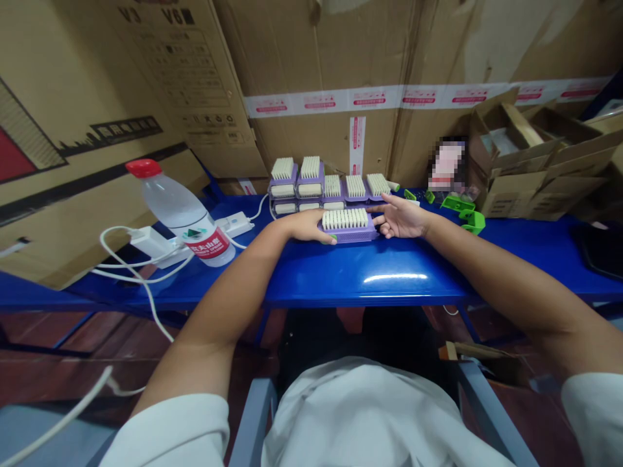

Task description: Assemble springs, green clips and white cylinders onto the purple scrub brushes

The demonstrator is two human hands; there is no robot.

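My left hand (311,227) is closed around the left end of a purple brush-like block (351,235), just above the blue table or on it; I cannot tell which. Rows of cream bristles stand up from its top, and a bit of green shows by my thumb. At the block's right end, my right hand (400,216) is palm up with its fingers apart. Its fingertips are close to the block; whether they touch is unclear. Right behind both hands stand several similar purple blocks with cream bristles (355,188), some of them stacked at the left.
To the left, a water bottle with a red cap (204,237) leans beside white chargers (150,243) and cables. Green plastic pieces (472,220), a phone-like object (446,165) and open cardboard boxes (511,188) are at the right. Large cardboard (311,143) walls the table's back.
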